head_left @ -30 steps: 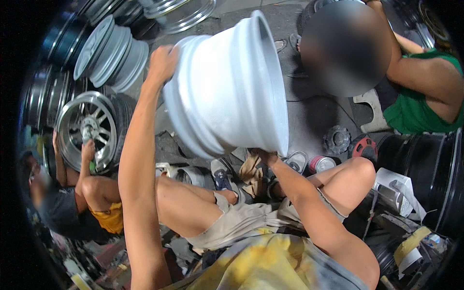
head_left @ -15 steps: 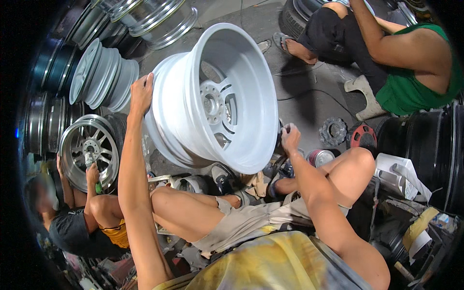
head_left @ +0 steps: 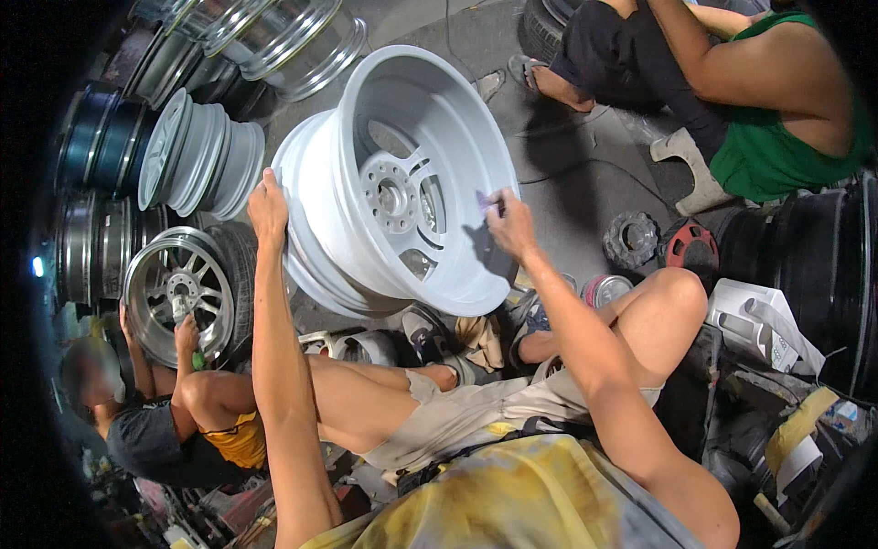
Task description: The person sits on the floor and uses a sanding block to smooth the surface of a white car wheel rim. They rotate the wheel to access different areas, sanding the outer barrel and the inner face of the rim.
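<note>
A large pale grey wheel rim is tilted up in front of me, its open barrel turned toward the right. At its left edge, my left hand is closed on the outer lip with the fingers partly hidden. My right hand is at the right side of the barrel opening, closed on a small purple sheet that looks like sandpaper. It casts a shadow on the inner wall; whether the sheet touches the wall I cannot tell.
Other rims, among them a grey rim, are stacked at the left. A person in a green top sits at the far right. Another person at the left works on a silver rim. A tin can stands by my right knee.
My right hand has moved up and left, from outside the rim's right edge to its opening, and the purple sheet now shows. The rim has shifted slightly left; my left hand still holds it.
</note>
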Demonstrator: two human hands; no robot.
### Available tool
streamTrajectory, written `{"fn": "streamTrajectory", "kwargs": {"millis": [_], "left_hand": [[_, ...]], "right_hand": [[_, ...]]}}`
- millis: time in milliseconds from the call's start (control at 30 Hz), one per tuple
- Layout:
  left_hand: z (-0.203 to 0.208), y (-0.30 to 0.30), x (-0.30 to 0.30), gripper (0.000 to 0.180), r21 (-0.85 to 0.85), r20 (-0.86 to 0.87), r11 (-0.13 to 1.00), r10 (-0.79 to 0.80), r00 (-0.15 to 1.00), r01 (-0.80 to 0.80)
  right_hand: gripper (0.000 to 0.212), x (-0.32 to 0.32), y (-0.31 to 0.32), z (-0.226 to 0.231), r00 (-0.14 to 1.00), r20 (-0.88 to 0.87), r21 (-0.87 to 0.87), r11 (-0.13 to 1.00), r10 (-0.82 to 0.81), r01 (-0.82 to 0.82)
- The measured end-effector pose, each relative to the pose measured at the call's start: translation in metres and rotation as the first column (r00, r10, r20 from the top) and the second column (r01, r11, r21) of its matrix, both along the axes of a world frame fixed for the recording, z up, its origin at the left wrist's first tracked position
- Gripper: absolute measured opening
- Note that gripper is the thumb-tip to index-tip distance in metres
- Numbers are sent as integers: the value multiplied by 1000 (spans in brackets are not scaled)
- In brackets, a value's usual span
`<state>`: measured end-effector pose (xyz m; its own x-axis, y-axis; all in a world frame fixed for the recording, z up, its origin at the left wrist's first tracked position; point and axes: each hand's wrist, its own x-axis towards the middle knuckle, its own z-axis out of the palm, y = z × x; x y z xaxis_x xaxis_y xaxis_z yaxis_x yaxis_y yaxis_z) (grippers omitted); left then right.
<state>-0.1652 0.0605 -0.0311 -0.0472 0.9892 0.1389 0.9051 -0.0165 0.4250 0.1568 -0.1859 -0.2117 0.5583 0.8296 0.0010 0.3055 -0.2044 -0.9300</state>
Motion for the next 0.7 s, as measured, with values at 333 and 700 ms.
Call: {"fn": "streamTrajectory", "kwargs": {"millis": [333,700], "left_hand": [[16,-39,9,66,20,88,1000,3,996,-5],[7,-34,0,63,10,136,1000,-23,990,22]], "right_hand": [[23,-115,79,-58,946,-305,-267,963,-108,24],[19,-80,177,12,991,-31,345,931,133,-114]]}}
